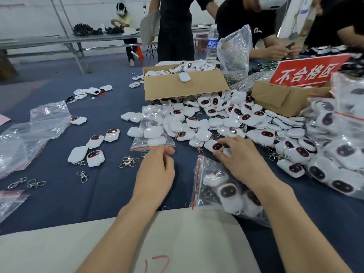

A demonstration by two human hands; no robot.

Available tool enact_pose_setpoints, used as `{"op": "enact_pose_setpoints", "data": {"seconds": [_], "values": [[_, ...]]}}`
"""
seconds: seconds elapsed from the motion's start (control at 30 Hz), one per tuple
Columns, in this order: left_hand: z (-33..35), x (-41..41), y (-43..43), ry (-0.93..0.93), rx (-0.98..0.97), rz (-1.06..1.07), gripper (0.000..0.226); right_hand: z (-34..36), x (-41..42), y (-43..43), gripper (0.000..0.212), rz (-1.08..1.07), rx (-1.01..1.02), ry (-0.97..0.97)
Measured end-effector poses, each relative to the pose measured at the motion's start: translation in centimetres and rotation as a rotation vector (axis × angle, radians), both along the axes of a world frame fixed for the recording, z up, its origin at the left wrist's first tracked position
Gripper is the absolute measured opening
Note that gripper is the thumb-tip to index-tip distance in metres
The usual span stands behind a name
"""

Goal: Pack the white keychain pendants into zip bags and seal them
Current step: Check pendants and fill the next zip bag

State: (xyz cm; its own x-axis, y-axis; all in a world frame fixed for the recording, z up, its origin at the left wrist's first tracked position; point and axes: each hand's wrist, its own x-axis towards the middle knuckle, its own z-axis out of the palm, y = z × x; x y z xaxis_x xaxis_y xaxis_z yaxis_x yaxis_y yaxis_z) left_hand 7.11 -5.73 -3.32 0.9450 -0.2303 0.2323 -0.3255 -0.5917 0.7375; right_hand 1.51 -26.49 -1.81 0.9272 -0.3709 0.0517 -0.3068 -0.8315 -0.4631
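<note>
We are working at the table (110,194), covered in dark cloth, with a sheet (177,243) lying over its near edge. The pile (246,119) of loose pendants is spreading across the centre and right. By our judgement, the bulk of the job is still outstanding. Filled bags (342,158) are stacking at the far right, and empty bags (39,125) are lying at the left. A box (185,85) holding more pendants is standing behind the pile.

One packed bag (222,192) is lying under our right forearm, its red zip strip facing left; we cannot tell whether it is sealed. A second bag (152,133), partly filled, is lying just ahead of our left hand (157,166). That hand's fingers are curling loosely at the zip edge — we cannot tell whether they are gripping it. Our right hand (238,156) is pinching one pendant (216,146) at the pile's near edge.

Open room is showing on the bare cloth between the hands and to the left, among scattered clasps (129,162) — the right side is crowded.
</note>
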Motion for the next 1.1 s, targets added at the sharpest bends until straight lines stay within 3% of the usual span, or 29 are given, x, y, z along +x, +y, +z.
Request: {"op": "enact_pose_setpoints", "data": {"seconds": [0.2,0.33,0.53,0.63,0.87,1.1], "values": [[-0.4,0.0,0.0,-0.038,0.005,-0.026,0.024,0.4,0.1,0.0,0.032,0.023,0.166,-0.049],[-0.5,0.0,0.0,-0.079,-0.105,-0.075,0.022,0.6,-0.1,0.3,0.022,0.129,0.275,-0.145],[0.0,-0.9,-0.6,-0.212,-0.147,-0.310,0.028,1.8,0.1,1.8,0.044,0.341,0.536,-0.371],[0.4,-0.9,-0.8,-0.070,-0.306,-0.285,0.023,1.9,0.4,3.1,0.050,0.397,0.634,-0.450],[1.2,-1.3,-1.6,0.316,-0.742,-0.272,0.011,1.0,0.8,3.4,0.017,0.237,0.698,-0.364],[0.7,-0.7,-1.5,0.371,-0.718,-0.333,0.021,0.6,0.9,3.6,0.014,0.279,0.833,-0.368]]}}
